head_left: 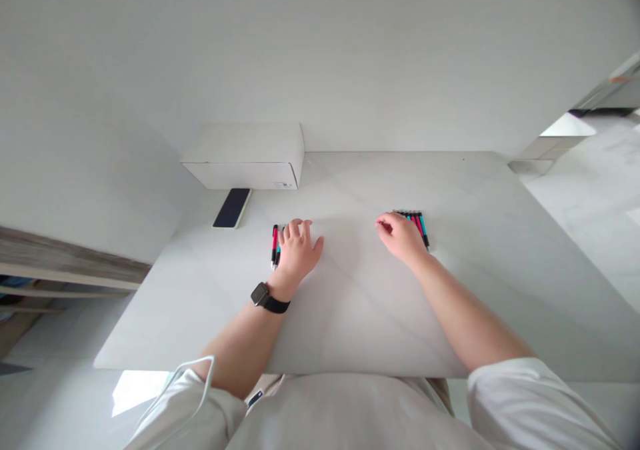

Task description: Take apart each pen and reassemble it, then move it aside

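Observation:
On the left, my left hand (299,250) lies palm down with its fingers spread, partly over a few pens. A pink-and-black pen (275,243) shows beside it, along with part of a blue one; the hand hides the others. My right hand (400,235) is closed, its fingers curled in and thumb tucked near them. Whether anything sits inside that curl, I cannot make out. Right beside and partly beneath it, a row of several pens (424,229) in pink, blue and black lies side by side.
A white box (240,173) stands against the wall at the back left of the white table (340,323). In front of it lies a dark-screened phone (233,209). A white cable (209,377) loops over my left sleeve.

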`<action>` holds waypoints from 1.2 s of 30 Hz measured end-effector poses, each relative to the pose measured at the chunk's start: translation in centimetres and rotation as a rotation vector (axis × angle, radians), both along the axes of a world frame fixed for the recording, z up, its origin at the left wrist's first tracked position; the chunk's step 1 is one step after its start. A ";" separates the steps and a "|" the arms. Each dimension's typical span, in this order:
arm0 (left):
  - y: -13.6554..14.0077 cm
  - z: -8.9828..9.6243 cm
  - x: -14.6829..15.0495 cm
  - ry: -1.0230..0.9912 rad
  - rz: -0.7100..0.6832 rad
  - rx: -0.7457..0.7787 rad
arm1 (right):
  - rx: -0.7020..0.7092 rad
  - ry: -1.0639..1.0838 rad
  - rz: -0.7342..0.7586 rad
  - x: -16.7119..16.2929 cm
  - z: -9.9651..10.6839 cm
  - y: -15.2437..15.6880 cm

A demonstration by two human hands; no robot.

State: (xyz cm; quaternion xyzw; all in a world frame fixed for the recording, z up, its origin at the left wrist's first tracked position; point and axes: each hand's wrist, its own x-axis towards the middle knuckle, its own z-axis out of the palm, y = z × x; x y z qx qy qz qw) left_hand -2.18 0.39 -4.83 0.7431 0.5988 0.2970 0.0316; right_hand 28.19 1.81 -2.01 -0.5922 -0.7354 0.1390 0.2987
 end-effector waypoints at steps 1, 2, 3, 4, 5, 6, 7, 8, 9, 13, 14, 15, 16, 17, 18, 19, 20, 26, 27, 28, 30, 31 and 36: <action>-0.1 0.1 0.1 -0.016 -0.051 -0.007 | -0.004 0.005 0.030 -0.6 -0.3 -0.1; -0.2 0.2 0.3 -0.035 -0.117 -0.016 | -0.014 0.007 0.055 -1.0 -0.5 -0.2; -0.3 0.4 0.4 -0.051 -0.194 -0.029 | -0.023 0.007 0.077 -1.4 -0.8 -0.3; -0.4 0.6 0.6 -0.063 -0.261 -0.045 | -0.031 0.005 0.094 -1.7 -1.0 -0.4; -0.5 0.8 0.7 -0.063 -0.308 -0.058 | -0.036 0.003 0.109 -1.9 -1.2 -0.6; -0.6 0.9 0.8 -0.055 -0.323 -0.066 | -0.039 0.002 0.123 -2.1 -1.4 -0.7; -0.6 1.0 0.7 -0.040 -0.305 -0.067 | -0.038 0.002 0.136 -2.3 -1.5 -0.8; -0.6 1.0 0.6 -0.021 -0.259 -0.065 | -0.039 0.002 0.149 -2.4 -1.7 -0.9; -0.6 0.9 0.4 -0.001 -0.196 -0.062 | -0.041 0.003 0.159 -2.5 -1.8 -1.0; -0.1 0.1 -0.6 0.072 -0.029 -0.048 | -0.056 -0.002 0.164 -3.0 -2.3 -1.2; 0.0 -0.1 -0.8 0.089 -0.032 -0.045 | -0.057 -0.005 0.160 -3.1 -2.4 -1.3; 0.1 -0.3 -0.9 0.093 -0.048 -0.043 | -0.056 -0.007 0.157 -3.2 -2.4 -1.3; 0.2 -0.3 -0.9 0.091 -0.082 -0.045 | -0.056 -0.006 0.159 -3.4 -2.5 -1.3; 0.3 -0.3 -0.8 0.084 -0.129 -0.051 | -0.058 0.000 0.165 -3.5 -2.5 -1.4; 0.3 -0.1 -0.6 0.075 -0.186 -0.058 | -0.065 0.014 0.173 -3.7 -2.4 -1.5; 0.2 0.1 -0.3 0.068 -0.247 -0.069 | -0.081 0.039 0.181 -3.9 -2.3 -1.6; 0.1 0.4 0.0 0.064 -0.302 -0.078 | -0.109 0.074 0.190 -4.0 -2.1 -1.7; -0.8 1.8 1.6 0.033 -0.479 -0.118 | -0.340 0.280 0.274 -5.1 -1.3 -2.3; -0.9 1.8 1.7 0.025 -0.480 -0.114 | -0.345 0.295 0.275 -5.1 -1.4 -2.3; -0.8 1.8 1.6 0.013 -0.467 -0.106 | -0.344 0.311 0.266 -5.1 -1.6 -2.2; -0.6 1.6 1.4 -0.020 -0.410 -0.082 | -0.336 0.353 0.219 -4.9 -2.0 -1.8; -0.4 1.5 1.2 -0.042 -0.373 -0.066 | -0.335 0.383 0.190 -4.7 -2.2 -1.6; 0.3 1.4 0.4 -0.176 -0.297 -0.028 | -0.423 0.650 0.120 -3.4 -3.1 -0.4</action>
